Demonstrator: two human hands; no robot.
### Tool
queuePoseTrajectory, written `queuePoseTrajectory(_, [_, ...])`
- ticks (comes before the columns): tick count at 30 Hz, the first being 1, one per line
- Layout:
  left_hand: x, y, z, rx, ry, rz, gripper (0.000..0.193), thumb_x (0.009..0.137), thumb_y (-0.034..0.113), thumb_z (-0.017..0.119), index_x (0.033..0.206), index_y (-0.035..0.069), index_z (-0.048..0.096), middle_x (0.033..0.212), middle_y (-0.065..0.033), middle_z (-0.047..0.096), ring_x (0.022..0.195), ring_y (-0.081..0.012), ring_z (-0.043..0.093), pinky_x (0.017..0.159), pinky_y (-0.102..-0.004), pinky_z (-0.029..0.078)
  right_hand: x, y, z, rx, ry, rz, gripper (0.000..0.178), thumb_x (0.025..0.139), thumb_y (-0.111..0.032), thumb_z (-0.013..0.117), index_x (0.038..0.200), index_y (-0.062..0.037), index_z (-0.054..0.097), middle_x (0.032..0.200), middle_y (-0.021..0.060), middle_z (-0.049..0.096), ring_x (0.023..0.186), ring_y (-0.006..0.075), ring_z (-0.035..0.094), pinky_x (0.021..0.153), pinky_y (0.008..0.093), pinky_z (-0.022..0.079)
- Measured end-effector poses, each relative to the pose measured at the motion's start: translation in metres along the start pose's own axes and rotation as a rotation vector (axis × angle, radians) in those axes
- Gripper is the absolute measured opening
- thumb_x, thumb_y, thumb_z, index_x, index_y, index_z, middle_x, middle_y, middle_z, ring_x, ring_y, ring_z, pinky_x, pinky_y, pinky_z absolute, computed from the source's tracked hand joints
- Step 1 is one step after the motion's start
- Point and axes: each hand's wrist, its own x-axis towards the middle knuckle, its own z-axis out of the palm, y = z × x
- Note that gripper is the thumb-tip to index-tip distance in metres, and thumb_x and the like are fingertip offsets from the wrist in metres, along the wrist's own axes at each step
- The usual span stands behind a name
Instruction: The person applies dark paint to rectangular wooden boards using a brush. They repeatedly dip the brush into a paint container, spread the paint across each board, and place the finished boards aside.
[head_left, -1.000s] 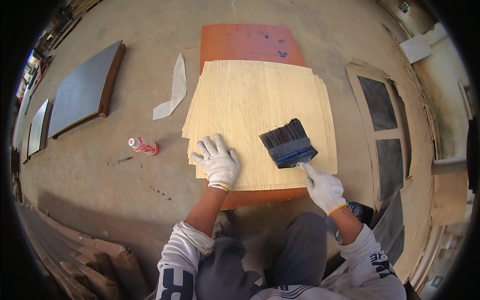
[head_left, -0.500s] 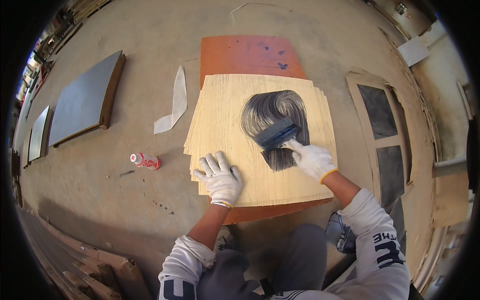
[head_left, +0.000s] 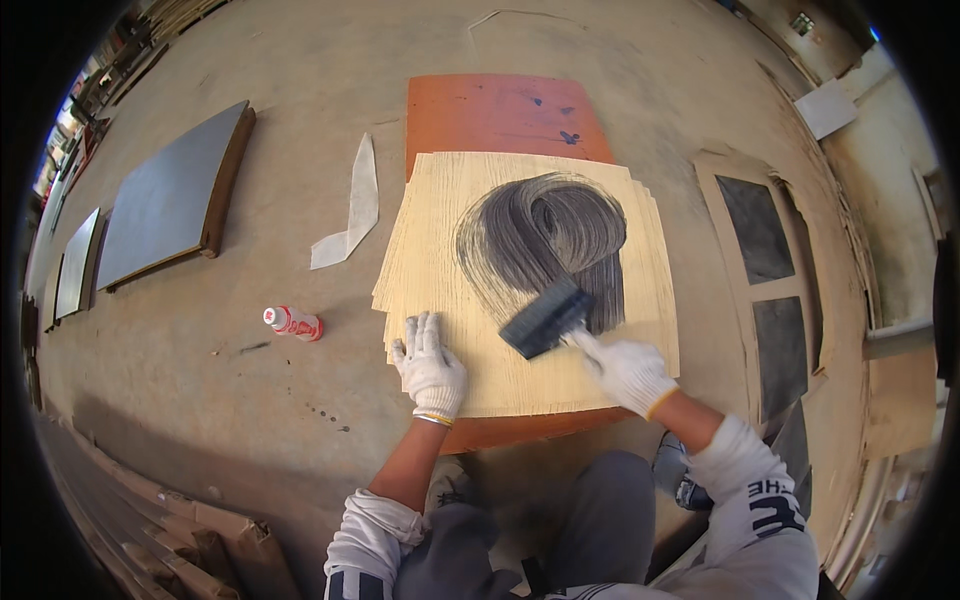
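Observation:
A stack of pale wood-grain sheets (head_left: 440,230) lies slightly fanned on a reddish-brown board (head_left: 480,110). Streaky black paint (head_left: 520,225) curls in a loop over the top sheet's right half. In a white knit glove, my right hand (head_left: 628,370) is closed round the handle of a wide paint brush (head_left: 545,318). Its dark bristles meet the sheet at the lower left of the paint loop. My left hand (head_left: 430,368), also gloved, rests flat on the sheet's near left corner, fingers stretched forward and holding nothing.
A red bottle with a white cap (head_left: 293,322) lies on the concrete floor to the left, below a bent pale strip (head_left: 358,205). Farther left stands a thick grey-topped slab (head_left: 170,200). On the right are dark panels (head_left: 755,225) on cardboard; wooden boards (head_left: 200,535) lie at lower left.
My right hand has swept the brush round and down toward me, widening the black loop to the left and right. The left hand has shifted slightly left, its fingers closer together.

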Motion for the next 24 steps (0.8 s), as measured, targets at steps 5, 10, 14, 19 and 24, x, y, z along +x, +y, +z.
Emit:
queuePoseTrajectory(5, [-0.001, -0.003, -0.010, -0.058, -0.014, 0.057, 0.058, 0.094, 0.009, 0.057, 0.152, 0.008, 0.054, 0.157, -0.0134, 0.057, 0.151, -0.0360, 0.045, 0.126, -0.0575, 0.025, -0.019, 0.065, 0.008, -0.041, 0.053, 0.250, 0.046, 0.101, -0.039, 0.059, 0.147, -0.0408, 0.060, 0.086, 0.0140, 0.075, 0.076, 0.0375, 0.073, 0.069, 0.0517, 0.058])
queuePoseTrajectory(10, [0.009, 0.008, 0.012, -0.159, 0.082, 0.052, 0.057, 0.093, 0.008, 0.058, 0.150, 0.007, 0.057, 0.154, -0.0165, 0.059, 0.148, -0.0386, 0.048, 0.127, -0.0566, 0.024, 0.125, 0.059, -0.040, 0.187, 0.331, 0.189, 0.038, 0.105, -0.035, 0.049, 0.138, -0.0232, 0.065, 0.108, 0.0209, 0.076, 0.100, 0.0423, 0.072, 0.088, 0.0542, 0.057])
queuePoseTrajectory(14, [-0.007, -0.022, 0.006, -0.026, 0.169, -0.103, 0.052, 0.093, 0.010, 0.059, 0.144, 0.010, 0.064, 0.155, -0.0195, 0.056, 0.148, -0.0457, 0.043, 0.127, -0.0568, 0.026, 0.053, -0.037, -0.033, 0.037, -0.091, -0.073, 0.042, 0.108, -0.034, 0.045, 0.148, -0.0315, 0.055, 0.092, 0.0150, 0.076, 0.084, 0.0368, 0.075, 0.074, 0.0543, 0.057])
queuePoseTrajectory(19, [-0.009, -0.023, -0.009, 0.030, 0.089, -0.082, 0.045, 0.094, 0.015, 0.060, 0.138, 0.018, 0.069, 0.159, -0.0189, 0.052, 0.149, -0.0450, 0.042, 0.123, -0.0552, 0.030, -0.036, 0.041, 0.003, -0.056, -0.026, 0.107, 0.047, 0.104, -0.038, 0.055, 0.150, -0.0488, 0.054, 0.081, 0.0089, 0.074, 0.069, 0.0307, 0.073, 0.064, 0.0490, 0.056])
queuePoseTrajectory(24, [-0.004, -0.010, 0.001, -0.003, 0.129, -0.048, 0.043, 0.094, 0.015, 0.061, 0.136, 0.017, 0.069, 0.157, -0.0200, 0.054, 0.148, -0.0448, 0.044, 0.121, -0.0546, 0.032, 0.106, 0.128, -0.043, 0.140, 0.192, 0.340, 0.045, 0.103, -0.038, 0.050, 0.144, -0.0235, 0.061, 0.122, 0.0206, 0.073, 0.112, 0.0428, 0.069, 0.095, 0.0529, 0.055])
